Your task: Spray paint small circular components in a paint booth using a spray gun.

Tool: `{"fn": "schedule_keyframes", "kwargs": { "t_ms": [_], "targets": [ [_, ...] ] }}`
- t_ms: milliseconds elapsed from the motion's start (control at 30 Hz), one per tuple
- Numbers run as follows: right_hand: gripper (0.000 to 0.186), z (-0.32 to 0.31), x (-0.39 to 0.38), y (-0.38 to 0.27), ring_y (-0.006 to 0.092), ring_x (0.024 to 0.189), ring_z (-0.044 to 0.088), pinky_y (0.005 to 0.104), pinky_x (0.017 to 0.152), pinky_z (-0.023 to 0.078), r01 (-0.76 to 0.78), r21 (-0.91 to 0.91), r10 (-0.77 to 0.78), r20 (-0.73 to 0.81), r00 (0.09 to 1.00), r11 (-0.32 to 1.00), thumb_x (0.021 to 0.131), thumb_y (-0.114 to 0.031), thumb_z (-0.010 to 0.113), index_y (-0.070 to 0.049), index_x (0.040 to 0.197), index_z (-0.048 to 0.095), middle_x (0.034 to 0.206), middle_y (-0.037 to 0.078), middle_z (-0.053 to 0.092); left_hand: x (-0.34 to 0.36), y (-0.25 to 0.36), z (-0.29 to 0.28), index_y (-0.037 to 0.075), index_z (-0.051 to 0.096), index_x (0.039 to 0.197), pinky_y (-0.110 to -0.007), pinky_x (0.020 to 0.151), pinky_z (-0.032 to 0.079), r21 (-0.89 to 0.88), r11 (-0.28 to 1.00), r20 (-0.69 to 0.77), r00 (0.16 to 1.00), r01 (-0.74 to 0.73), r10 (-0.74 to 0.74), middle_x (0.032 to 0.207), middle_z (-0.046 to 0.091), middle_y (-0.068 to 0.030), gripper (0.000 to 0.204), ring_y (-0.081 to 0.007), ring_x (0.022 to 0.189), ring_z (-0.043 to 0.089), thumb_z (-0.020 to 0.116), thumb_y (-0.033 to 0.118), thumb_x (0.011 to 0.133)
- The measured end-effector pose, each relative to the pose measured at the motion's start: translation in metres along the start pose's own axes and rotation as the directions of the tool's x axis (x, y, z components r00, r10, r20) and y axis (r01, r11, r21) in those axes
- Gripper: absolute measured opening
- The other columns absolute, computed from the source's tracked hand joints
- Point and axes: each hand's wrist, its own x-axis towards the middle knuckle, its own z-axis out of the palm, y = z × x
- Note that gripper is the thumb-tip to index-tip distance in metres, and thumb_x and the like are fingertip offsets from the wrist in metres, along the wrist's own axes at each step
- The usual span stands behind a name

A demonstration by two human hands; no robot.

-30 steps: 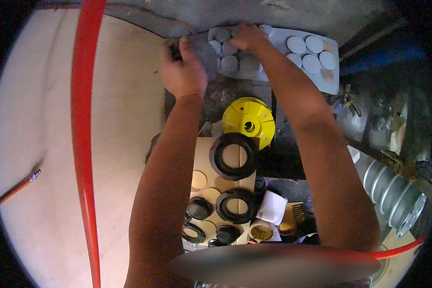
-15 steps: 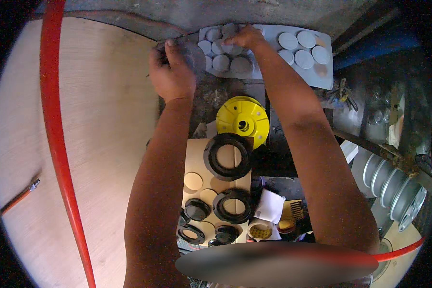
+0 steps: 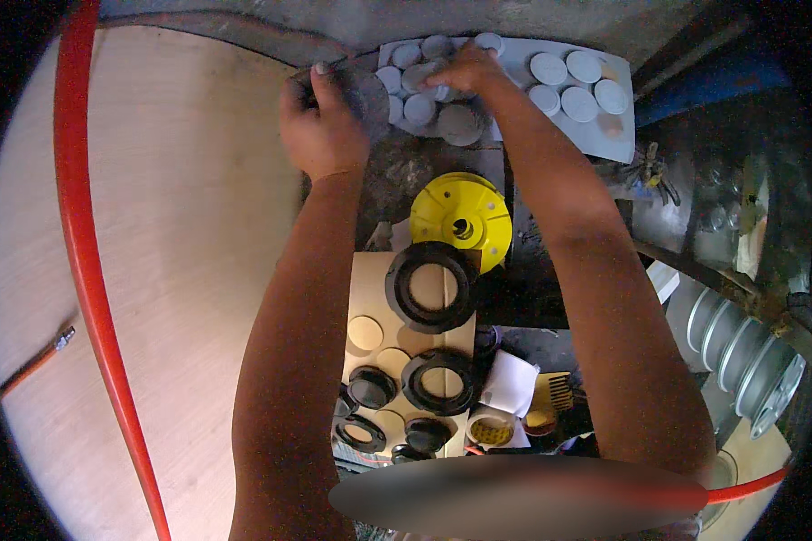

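Note:
My left hand [image 3: 323, 135] is raised at the far edge of the bench, thumb up and fingers curled round something dark. A blurred dark grey round shape [image 3: 366, 101] shows beside it; what exactly is gripped I cannot make out. My right hand [image 3: 467, 72] reaches over a pale sheet [image 3: 505, 65] and has its fingertips closed at the edge of a grey disc [image 3: 418, 77]. More round discs lie about it, among them a darker grey disc [image 3: 460, 124] and a pale disc [image 3: 419, 110]. Several white discs [image 3: 578, 104] sit on the sheet's right part.
Between my forearms are a yellow slotted wheel [image 3: 461, 221] and black rings [image 3: 430, 287] on cardboard [image 3: 370, 288]. A pale board [image 3: 180, 180] fills the left, crossed by a red hose [image 3: 95, 270]. Silvery round plates [image 3: 740, 343] stand at right, a white cloth [image 3: 510, 382] nearer.
The view has shifted slightly, so the bench things sit a little higher and further right. Both hands keep nearly the same places and grips.

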Motion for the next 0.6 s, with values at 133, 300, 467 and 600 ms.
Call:
{"fn": "schedule_keyframes", "kwargs": {
  "t_ms": [133, 300, 467, 600],
  "targets": [
    [0.111, -0.039, -0.035, 0.009, 0.0387, 0.131, 0.054, 0.0542, 0.104, 0.046, 0.145, 0.341, -0.136, -0.05, 0.989, 0.929, 0.065, -0.057, 0.085, -0.001, 0.149, 0.04, 0.14, 0.027, 0.055, -0.002, 0.011, 0.0, 0.0, 0.065, 0.1, -0.044, 0.078, 0.05, -0.038, 0.999, 0.001, 1.0, 0.01, -0.01, 0.095, 0.071, -0.0186, 0.042, -0.0381, 0.087, 0.066, 0.055, 0.041, 0.101],
    [0.106, -0.066, -0.047, 0.039, 0.0337, 0.117, 0.061, 0.0443, 0.093, 0.053, 0.143, 0.757, -0.086, -0.114, 0.99, 0.637, 0.068, -0.039, 0.087, -0.001, 0.151, 0.033, 0.131, 0.021, 0.06, -0.003, 0.009, 0.012, 0.0, 0.066, 0.101, -0.045, 0.078, 0.049, -0.103, 0.994, 0.011, 1.0, -0.02, 0.021, 0.096, 0.071, -0.0198, 0.043, -0.0388, 0.088, 0.066, 0.055, 0.042, 0.101],
    [0.099, -0.083, -0.094, 0.036, 0.0308, 0.118, 0.058, 0.0419, 0.094, 0.051, 0.133, 0.852, -0.267, 0.009, 0.964, 0.507, 0.071, -0.033, 0.085, -0.001, 0.15, 0.035, 0.135, 0.02, 0.056, -0.006, 0.017, 0.008, -0.002, 0.065, 0.103, -0.046, 0.078, 0.049, -0.086, 0.996, 0.028, 1.0, 0.014, -0.012, 0.097, 0.071, -0.0215, 0.044, -0.0398, 0.089, 0.066, 0.055, 0.041, 0.101],
    [0.09, -0.051, -0.13, 0.043, 0.0283, 0.123, 0.055, 0.0385, 0.102, 0.046, 0.15, 0.846, -0.427, 0.099, 0.899, 0.512, 0.072, -0.026, 0.081, -0.001, 0.148, 0.04, 0.138, 0.019, 0.055, -0.002, 0.012, 0.008, -0.003, 0.065, 0.103, -0.046, 0.079, 0.049, -0.088, 0.996, 0.024, 1.0, -0.003, 0.005, 0.096, 0.071, -0.0226, 0.045, -0.0397, 0.089, 0.066, 0.055, 0.04, 0.101]
  ]
}}
